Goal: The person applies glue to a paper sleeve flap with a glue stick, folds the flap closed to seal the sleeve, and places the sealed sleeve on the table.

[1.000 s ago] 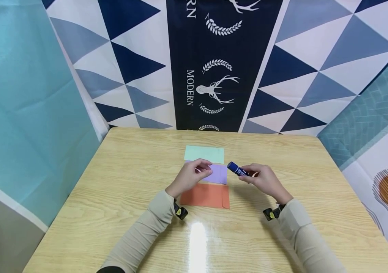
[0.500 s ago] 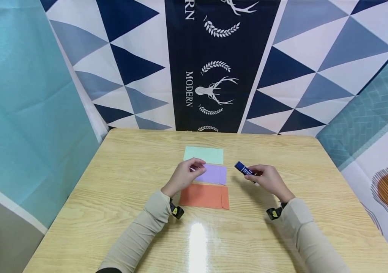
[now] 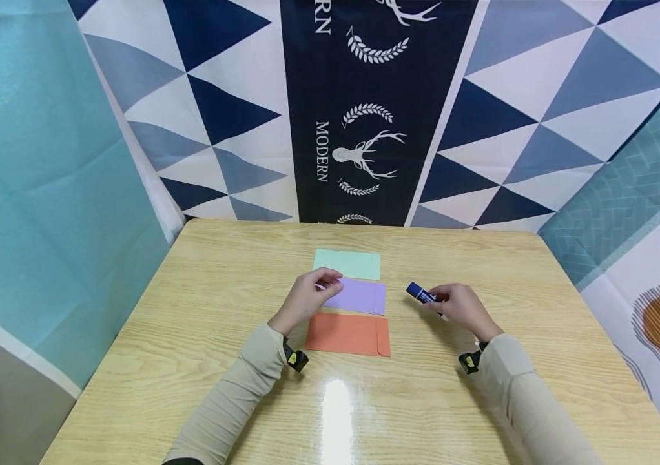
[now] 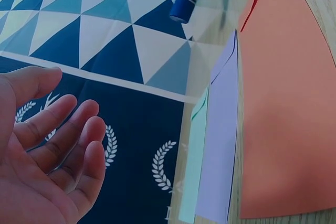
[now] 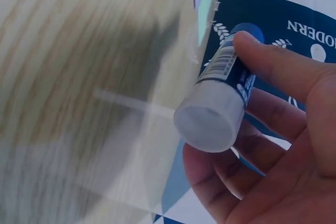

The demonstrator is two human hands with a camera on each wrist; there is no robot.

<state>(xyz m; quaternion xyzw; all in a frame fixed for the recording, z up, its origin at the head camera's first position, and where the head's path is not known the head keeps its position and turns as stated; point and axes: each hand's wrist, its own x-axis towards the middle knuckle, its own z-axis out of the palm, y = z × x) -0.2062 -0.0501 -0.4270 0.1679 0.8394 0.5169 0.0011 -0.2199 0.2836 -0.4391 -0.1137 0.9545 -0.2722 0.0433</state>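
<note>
My right hand (image 3: 462, 309) pinches a glue stick (image 3: 421, 293) between thumb and fingers, right of the envelopes. Its blue cap points up and left. In the right wrist view the whitish base of the glue stick (image 5: 212, 119) faces the camera, with a barcode on its label. My left hand (image 3: 308, 294) holds nothing; its fingers are loosely bent above the left end of the purple envelope (image 3: 359, 296). A mint green envelope (image 3: 353, 263) lies behind the purple one, and an orange envelope (image 3: 344, 334) in front. In the left wrist view the palm and fingers (image 4: 68, 145) are relaxed.
The three envelopes lie in a column on a light wooden table (image 3: 214, 278). A patterned cloth (image 3: 359, 97) with a deer print hangs behind the back edge. Teal cloth (image 3: 57, 161) hangs at the left. Light glares off the table near the front.
My right hand has moved right, away from the envelopes, and slightly lower with the glue stick. My left hand has drifted left, uncovering more of the purple envelope.
</note>
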